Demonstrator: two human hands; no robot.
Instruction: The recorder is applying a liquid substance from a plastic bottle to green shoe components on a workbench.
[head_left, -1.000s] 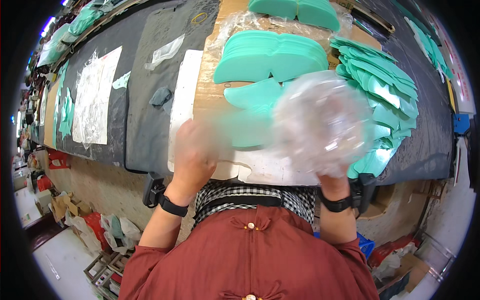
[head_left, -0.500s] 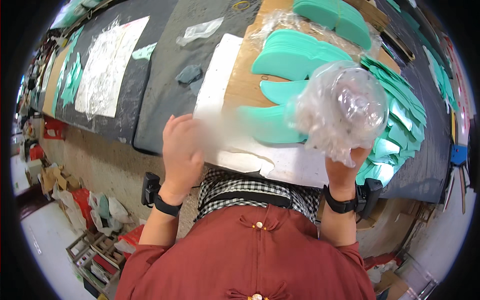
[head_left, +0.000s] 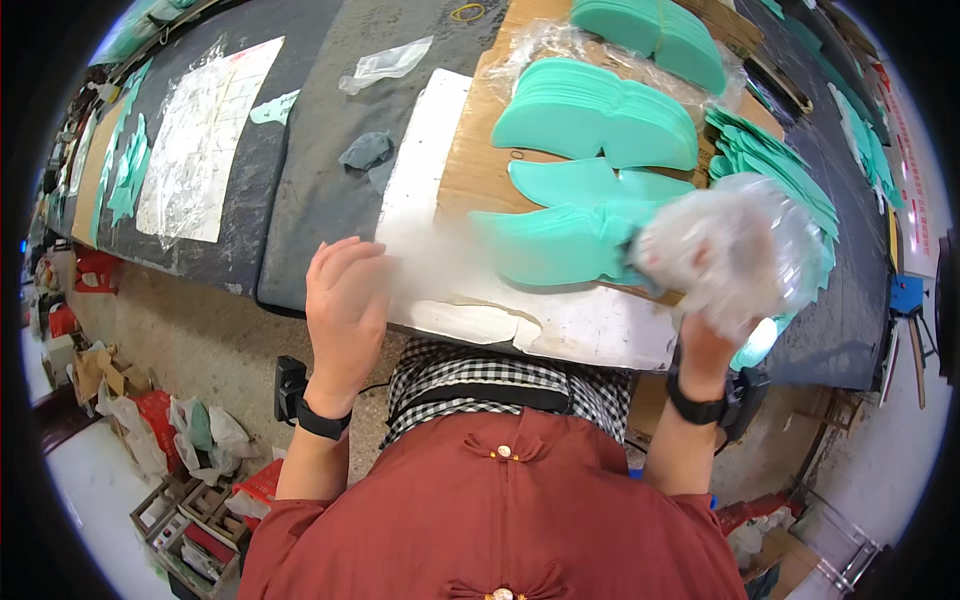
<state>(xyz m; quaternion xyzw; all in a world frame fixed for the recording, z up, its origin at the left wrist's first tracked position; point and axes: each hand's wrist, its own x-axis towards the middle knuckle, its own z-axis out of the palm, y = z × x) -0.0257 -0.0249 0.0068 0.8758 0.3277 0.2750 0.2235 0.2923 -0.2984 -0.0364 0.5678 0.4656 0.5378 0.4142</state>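
Observation:
My right hand is closed around a rounded thing wrapped in crumpled clear plastic, held above the right end of the green sheets. A dark tip sticks out at its left side; its kind I cannot make out. Thin teal-green curved pieces lie in front of me: a near stack, a thinner pair of wing shapes behind it, and a thick stack farther back. My left hand is raised by the white board's left edge, fingers extended and apparently holding nothing. A pale blur covers the area beside its fingertips.
A loose pile of green pieces lies at the right, another stack at the back. The wooden board sits on a dark table. A grey rag and plastic scraps lie left. Bags and a crate stand on the floor.
My right hand has tilted and swung the plastic-wrapped thing slightly right and down, uncovering more of the green stacks. My left hand has shifted a little left and down.

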